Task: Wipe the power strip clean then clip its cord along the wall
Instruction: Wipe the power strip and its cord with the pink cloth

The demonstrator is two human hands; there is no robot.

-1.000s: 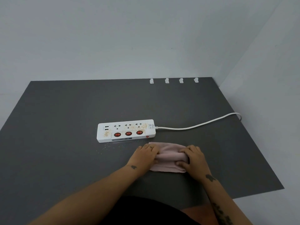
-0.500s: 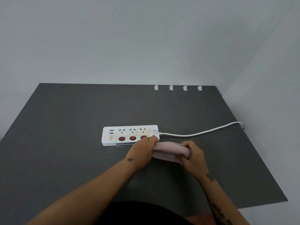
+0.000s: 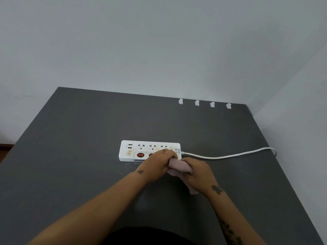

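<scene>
A white power strip [image 3: 134,150] with red switches and yellowish crumbs on its top lies mid-table. Its white cord [image 3: 228,156] runs right toward the table's edge. A pink cloth [image 3: 178,165] is bunched between both hands, lifted just in front of the strip's right end. My left hand [image 3: 159,164] grips the cloth's left part and covers the strip's right switches. My right hand [image 3: 198,173] grips its right part, with a corner of cloth hanging below. Several white cord clips [image 3: 196,102] stand in a row along the back wall.
The dark grey table [image 3: 74,149] meets the pale wall at the back and a side wall at the right. Loose crumbs [image 3: 126,167] lie on the table just in front of the strip's left end.
The cloth lay flat on the table under both hands; it is now gathered into a bunch and raised toward the strip's right end. The view has tilted so the table sits lower.
</scene>
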